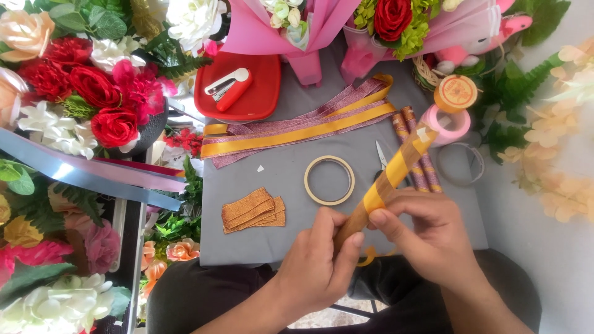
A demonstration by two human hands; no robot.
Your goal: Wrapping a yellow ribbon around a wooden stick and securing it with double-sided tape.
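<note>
Near the table's (260, 241) front edge, both hands meet around a slanted stick (388, 179) wound with yellow ribbon in a spiral. Its lower end sits in the left hand (318, 263), whose fingers curl shut around it with the thumb pressed up along the shaft. Just up the stick, the right hand (433, 238) comes in from the side, wrist bent, its thumb and forefinger pinched closed on the yellow ribbon band. A loose yellow ribbon tail (369, 256) curls below the hands.

Left of the stick lies a tape ring (329, 180), flat on the grey table, and further left a small stack of brown glitter strips (253, 210). Just beside the stick's upper half a pair of scissors (380, 154) pokes out, with two more wrapped sticks (416, 154) behind it. At the stick's top end stands a pink ribbon spool (448, 120). Long gold and glitter ribbons (297, 131) stretch away up-left of the stick, towards a red tray (260, 93) holding a stapler (229, 88). Artificial flowers (93, 86) crowd the far left.
</note>
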